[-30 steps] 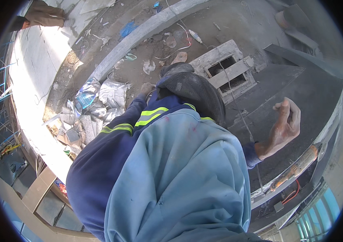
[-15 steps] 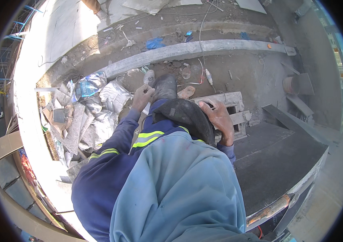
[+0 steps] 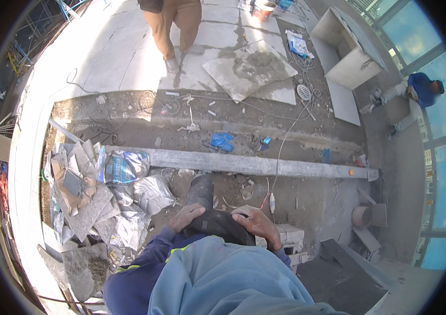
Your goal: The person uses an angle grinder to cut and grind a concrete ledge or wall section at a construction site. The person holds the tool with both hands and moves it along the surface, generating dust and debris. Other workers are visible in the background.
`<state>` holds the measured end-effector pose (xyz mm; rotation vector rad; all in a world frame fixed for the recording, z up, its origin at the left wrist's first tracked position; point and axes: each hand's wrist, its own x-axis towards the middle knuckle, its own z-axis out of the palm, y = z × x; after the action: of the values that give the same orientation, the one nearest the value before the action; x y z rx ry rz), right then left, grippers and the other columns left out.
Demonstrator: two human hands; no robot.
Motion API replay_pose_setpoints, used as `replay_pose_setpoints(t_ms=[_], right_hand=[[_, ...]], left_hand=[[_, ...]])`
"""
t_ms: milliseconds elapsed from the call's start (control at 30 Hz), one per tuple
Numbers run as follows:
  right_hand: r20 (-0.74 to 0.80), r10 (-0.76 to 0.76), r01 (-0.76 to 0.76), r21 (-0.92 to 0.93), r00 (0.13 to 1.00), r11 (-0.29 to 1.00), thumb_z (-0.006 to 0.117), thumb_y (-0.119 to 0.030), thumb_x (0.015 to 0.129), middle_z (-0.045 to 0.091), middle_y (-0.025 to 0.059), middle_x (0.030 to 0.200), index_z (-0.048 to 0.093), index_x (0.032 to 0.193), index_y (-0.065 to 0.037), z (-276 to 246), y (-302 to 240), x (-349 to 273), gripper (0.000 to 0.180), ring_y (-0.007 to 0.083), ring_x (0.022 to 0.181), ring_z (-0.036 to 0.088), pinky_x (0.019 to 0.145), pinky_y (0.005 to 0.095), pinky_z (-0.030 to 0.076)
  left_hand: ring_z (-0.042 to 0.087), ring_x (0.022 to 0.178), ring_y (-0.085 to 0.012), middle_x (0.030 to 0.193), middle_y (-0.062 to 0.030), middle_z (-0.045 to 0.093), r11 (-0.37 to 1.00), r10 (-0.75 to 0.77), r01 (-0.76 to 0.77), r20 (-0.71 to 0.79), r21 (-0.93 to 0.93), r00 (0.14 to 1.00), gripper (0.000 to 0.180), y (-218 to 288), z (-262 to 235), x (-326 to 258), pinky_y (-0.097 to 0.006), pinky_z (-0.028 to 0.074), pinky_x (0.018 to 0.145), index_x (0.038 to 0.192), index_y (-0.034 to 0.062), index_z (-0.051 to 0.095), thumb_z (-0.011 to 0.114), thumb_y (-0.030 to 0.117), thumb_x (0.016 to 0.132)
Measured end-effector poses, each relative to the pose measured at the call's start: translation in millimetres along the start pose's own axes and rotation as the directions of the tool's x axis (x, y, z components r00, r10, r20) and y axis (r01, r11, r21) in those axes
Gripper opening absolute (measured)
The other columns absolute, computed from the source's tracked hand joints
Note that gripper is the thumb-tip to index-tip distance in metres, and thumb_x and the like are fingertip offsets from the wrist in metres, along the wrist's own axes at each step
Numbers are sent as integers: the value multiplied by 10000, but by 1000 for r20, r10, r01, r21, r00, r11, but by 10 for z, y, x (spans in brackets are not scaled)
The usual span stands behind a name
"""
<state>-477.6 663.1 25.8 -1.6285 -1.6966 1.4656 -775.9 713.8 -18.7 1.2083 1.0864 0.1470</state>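
Note:
Both of my hands rest on my dark trouser legs [image 3: 200,195]. My left hand [image 3: 186,216] lies on the left thigh, its fingers stretched toward the middle and nothing seen in it. Over the right knee lies my right hand [image 3: 258,222], thumb apart and fingers bent loosely; some fingertips are hidden. Blue sleeves with a yellow-green stripe cover my forearms, and a pale blue cloth [image 3: 217,275] hangs down over my front. Right beside my right hand is a whitish, dusty block [image 3: 289,236].
Broken tiles [image 3: 89,215] and plastic bags [image 3: 152,194] lie left. A long grey beam [image 3: 244,164] crosses ahead; a cable with a white connector [image 3: 272,202] lies nearer. Dark boards [image 3: 338,278] stand right. One person [image 3: 173,23] stands beyond; another [image 3: 422,92] sits far right.
The view has tipped up, showing more floor and two people. My left hand, earlier raised with fingertips together, now rests on my leg. The black mesh by my right hand is out of sight.

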Motion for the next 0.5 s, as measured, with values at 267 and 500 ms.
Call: replay_pose_setpoints(t_ms=[267, 500], right_hand=[[170, -129, 135, -25, 977, 991, 611, -403, 1031, 710, 134, 1226, 731, 1225, -53, -854, -1216, 900, 418, 308, 1188, 639, 1043, 413, 479], [188, -220, 221, 18, 957, 975, 610, -353, 1040, 695, 113, 1270, 710, 1289, -84, -1294, -1920, 991, 380, 268, 1203, 648, 1056, 388, 485]], left_hand=[[602, 1025, -169, 1045, -47, 655, 991, 88, -83, 40, -109, 995, 366, 369, -1596, 368, -319, 461, 914, 1108, 21, 703, 609, 368, 1041], [594, 1001, -142, 1081, -31, 655, 968, 238, -240, -39, -73, 971, 423, 1002, -2062, 711, -297, 489, 871, 1147, 70, 688, 649, 469, 1013]])
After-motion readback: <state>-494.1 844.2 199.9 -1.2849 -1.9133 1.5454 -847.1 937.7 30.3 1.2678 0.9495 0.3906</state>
